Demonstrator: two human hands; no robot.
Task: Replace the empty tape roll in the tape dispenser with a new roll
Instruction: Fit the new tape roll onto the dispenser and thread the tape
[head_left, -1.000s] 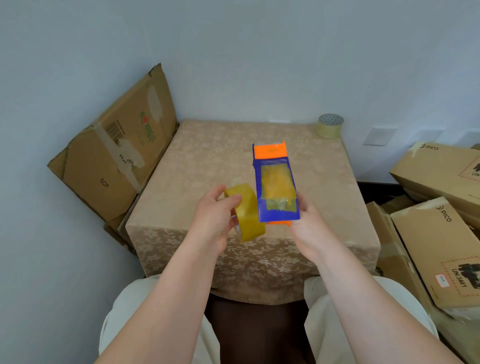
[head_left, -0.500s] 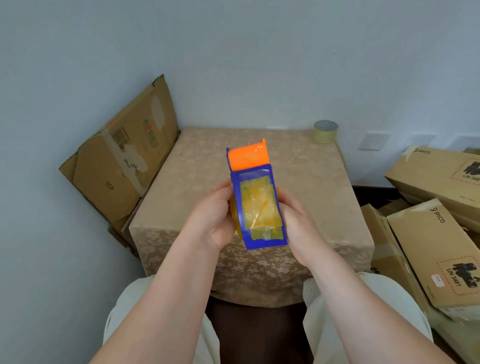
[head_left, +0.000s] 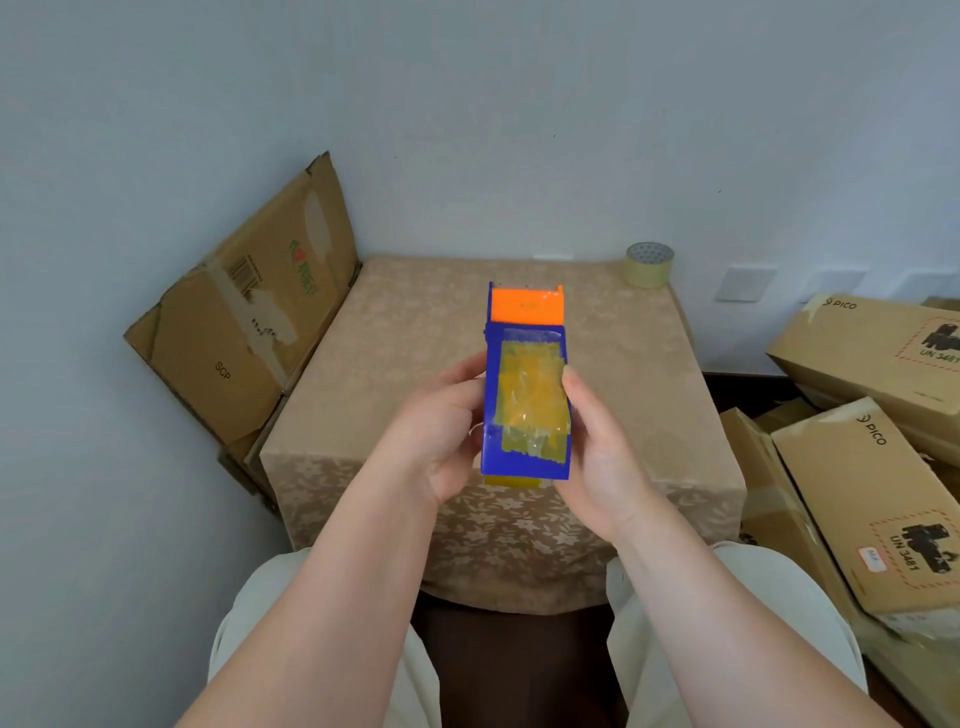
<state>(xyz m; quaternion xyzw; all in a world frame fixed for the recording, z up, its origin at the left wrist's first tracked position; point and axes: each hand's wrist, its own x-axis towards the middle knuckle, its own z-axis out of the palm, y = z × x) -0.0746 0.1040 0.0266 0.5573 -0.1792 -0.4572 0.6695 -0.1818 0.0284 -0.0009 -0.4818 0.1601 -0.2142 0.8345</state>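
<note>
A blue tape dispenser (head_left: 525, 400) with an orange end and yellowish tape stuck on its top is held above the table between both hands. My left hand (head_left: 441, 436) presses against its left side and my right hand (head_left: 597, 447) grips its right side. A yellow tape roll (head_left: 511, 482) shows only as a strip under the dispenser's near edge; the rest is hidden by the blue body. Another roll of tape (head_left: 649, 264), pale with a dotted core, stands at the table's far right corner.
The table (head_left: 644, 395) wears a beige flowered cloth. A flattened cardboard box (head_left: 244, 332) leans on the wall at the left. Stacked cardboard boxes (head_left: 872, 483) crowd the floor at the right. My knees sit under the near table edge.
My left hand brought the yellow roll from beside the dispenser in under its blue body. The dispenser has swung to point straight away from me, and both hands now close on its sides.
</note>
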